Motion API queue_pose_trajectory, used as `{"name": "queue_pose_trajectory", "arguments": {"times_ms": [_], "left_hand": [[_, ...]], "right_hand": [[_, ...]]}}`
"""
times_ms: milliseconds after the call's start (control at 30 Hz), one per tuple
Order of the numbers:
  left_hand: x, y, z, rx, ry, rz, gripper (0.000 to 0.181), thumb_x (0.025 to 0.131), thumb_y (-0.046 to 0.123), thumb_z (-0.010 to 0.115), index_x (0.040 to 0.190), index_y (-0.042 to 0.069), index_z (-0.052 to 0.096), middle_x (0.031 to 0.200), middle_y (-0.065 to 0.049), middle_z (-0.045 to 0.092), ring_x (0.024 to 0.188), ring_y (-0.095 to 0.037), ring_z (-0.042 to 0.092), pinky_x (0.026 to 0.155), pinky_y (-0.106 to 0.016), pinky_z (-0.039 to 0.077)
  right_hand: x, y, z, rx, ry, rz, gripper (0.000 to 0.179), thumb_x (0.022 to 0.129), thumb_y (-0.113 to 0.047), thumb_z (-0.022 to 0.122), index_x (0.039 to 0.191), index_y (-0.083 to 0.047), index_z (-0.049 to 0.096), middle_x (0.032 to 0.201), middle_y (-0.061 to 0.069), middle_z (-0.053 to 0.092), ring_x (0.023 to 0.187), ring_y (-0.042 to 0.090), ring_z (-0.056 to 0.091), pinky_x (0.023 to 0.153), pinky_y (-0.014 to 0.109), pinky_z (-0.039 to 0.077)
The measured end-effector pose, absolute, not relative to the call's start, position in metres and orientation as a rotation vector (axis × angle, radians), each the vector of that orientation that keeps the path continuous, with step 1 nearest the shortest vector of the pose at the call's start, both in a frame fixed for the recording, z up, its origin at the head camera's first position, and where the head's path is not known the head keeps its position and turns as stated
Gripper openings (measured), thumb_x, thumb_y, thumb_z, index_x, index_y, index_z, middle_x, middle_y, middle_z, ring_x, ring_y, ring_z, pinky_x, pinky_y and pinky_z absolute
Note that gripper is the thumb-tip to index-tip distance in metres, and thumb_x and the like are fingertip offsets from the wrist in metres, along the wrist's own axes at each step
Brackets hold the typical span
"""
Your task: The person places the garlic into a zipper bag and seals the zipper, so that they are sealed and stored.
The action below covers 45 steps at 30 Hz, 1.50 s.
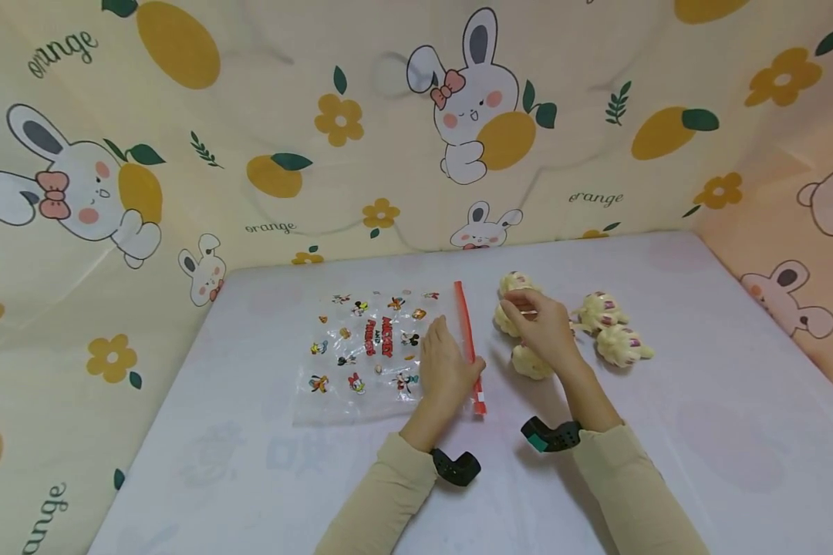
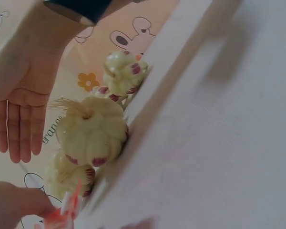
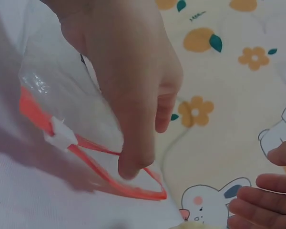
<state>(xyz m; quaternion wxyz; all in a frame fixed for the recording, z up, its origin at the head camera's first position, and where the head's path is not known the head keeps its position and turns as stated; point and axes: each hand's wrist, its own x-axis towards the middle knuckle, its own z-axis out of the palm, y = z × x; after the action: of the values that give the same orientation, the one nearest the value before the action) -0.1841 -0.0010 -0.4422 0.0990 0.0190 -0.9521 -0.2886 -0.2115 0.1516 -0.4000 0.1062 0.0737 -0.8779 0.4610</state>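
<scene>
A clear plastic zip bag (image 1: 347, 347) with cartoon prints lies on the table, its red-edged mouth facing right. My left hand (image 1: 446, 366) holds the bag at that mouth, fingers along the plastic. In the right wrist view the left thumb (image 3: 133, 160) dips between the two red rims (image 3: 143, 193), which stand apart near a white slider (image 3: 62, 134). Several pale garlic bulbs (image 1: 619, 344) with purple streaks sit right of the bag. My right hand (image 1: 547, 327) is over the nearer bulbs, partly covering them; its fingers (image 2: 25, 129) are extended and hold nothing.
The white-covered table (image 1: 250, 493) meets a printed cloth backdrop (image 1: 361, 69) at its back and sides. A black wrist camera (image 1: 456, 468) is strapped to the left wrist, another dark camera (image 1: 551, 435) to the right.
</scene>
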Motion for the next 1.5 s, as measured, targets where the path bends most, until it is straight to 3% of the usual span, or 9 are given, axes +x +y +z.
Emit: {"name": "queue_pose_trajectory", "arguments": {"times_ms": [100,167,500,667,833,1100,1200,1333,1500], "left_hand": [[-0.185,-0.003,-0.442,0.062,-2.780,-0.966,0.083,0.074,0.025,0.081,0.139,-0.005,0.038,0.137,-0.021,0.052,0.127,-0.034,0.053,0.109,-0.044,0.044],[-0.186,-0.005,-0.441,0.074,-2.752,-1.035,0.077,0.076,0.022,0.079,0.137,-0.005,0.041,0.134,-0.021,0.055,0.122,-0.035,0.056,0.104,-0.045,0.048],[-0.186,-0.015,-0.430,0.030,-2.588,-1.141,0.047,0.082,0.011,0.065,0.126,-0.003,0.058,0.119,-0.020,0.068,0.107,-0.035,0.067,0.089,-0.045,0.056],[-0.187,-0.021,-0.423,0.008,-2.506,-1.177,0.039,0.081,0.006,0.061,0.119,-0.004,0.065,0.112,-0.021,0.071,0.102,-0.033,0.070,0.083,-0.044,0.058],[-0.190,-0.028,-0.417,-0.012,-2.426,-1.283,0.036,0.082,0.003,0.059,0.116,-0.006,0.066,0.113,-0.020,0.071,0.110,-0.030,0.068,0.088,-0.042,0.058],[-0.189,-0.036,-0.412,-0.041,-2.380,-1.369,0.033,0.085,0.002,0.059,0.117,-0.005,0.066,0.114,-0.020,0.070,0.112,-0.031,0.067,0.094,-0.040,0.056],[-0.187,-0.040,-0.409,-0.025,-2.346,-1.411,0.031,0.086,0.002,0.059,0.116,-0.005,0.066,0.114,-0.021,0.070,0.110,-0.031,0.068,0.094,-0.039,0.056],[-0.189,-0.047,-0.405,-0.022,-2.266,-1.468,0.028,0.088,0.000,0.058,0.113,-0.006,0.067,0.112,-0.023,0.070,0.105,-0.033,0.070,0.090,-0.036,0.057],[-0.192,-0.052,-0.403,-0.024,-2.201,-1.521,0.026,0.088,-0.001,0.058,0.111,-0.007,0.068,0.111,-0.024,0.070,0.100,-0.033,0.072,0.085,-0.032,0.058]], "right_hand": [[-0.211,0.151,-0.398,0.211,-2.616,1.382,0.034,0.097,-0.022,0.058,0.120,0.002,0.062,0.115,0.023,0.068,0.106,0.035,0.065,0.091,0.046,0.056],[-0.211,0.150,-0.397,0.202,-2.647,1.397,0.036,0.097,-0.024,0.057,0.122,0.002,0.061,0.117,0.023,0.067,0.108,0.036,0.064,0.093,0.049,0.054],[-0.208,0.142,-0.398,0.127,-2.743,1.374,0.033,0.095,-0.024,0.058,0.114,0.002,0.065,0.106,0.023,0.070,0.097,0.032,0.066,0.071,0.020,0.049],[-0.210,0.136,-0.399,0.166,-2.784,1.394,0.032,0.094,-0.023,0.059,0.110,0.004,0.065,0.095,0.023,0.072,0.085,0.032,0.068,0.064,0.021,0.048],[-0.210,0.133,-0.399,0.140,-2.818,1.428,0.032,0.094,-0.022,0.059,0.107,0.006,0.065,0.090,0.025,0.072,0.076,0.034,0.070,0.057,0.022,0.047],[-0.207,0.130,-0.398,0.149,-2.790,1.476,0.030,0.094,-0.019,0.060,0.110,0.007,0.065,0.099,0.028,0.071,0.078,0.033,0.072,0.060,0.018,0.052],[-0.203,0.127,-0.392,0.148,-2.776,1.492,0.030,0.094,-0.018,0.059,0.110,0.007,0.065,0.099,0.029,0.070,0.077,0.032,0.071,0.063,0.023,0.056],[-0.200,0.119,-0.390,0.102,-2.742,1.618,0.029,0.094,-0.016,0.059,0.108,0.009,0.065,0.099,0.030,0.070,0.079,0.028,0.071,0.067,0.029,0.061],[-0.203,0.112,-0.396,0.099,-2.707,1.729,0.030,0.093,-0.013,0.060,0.106,0.014,0.065,0.095,0.032,0.070,0.070,0.017,0.072,0.061,0.024,0.060]]}}
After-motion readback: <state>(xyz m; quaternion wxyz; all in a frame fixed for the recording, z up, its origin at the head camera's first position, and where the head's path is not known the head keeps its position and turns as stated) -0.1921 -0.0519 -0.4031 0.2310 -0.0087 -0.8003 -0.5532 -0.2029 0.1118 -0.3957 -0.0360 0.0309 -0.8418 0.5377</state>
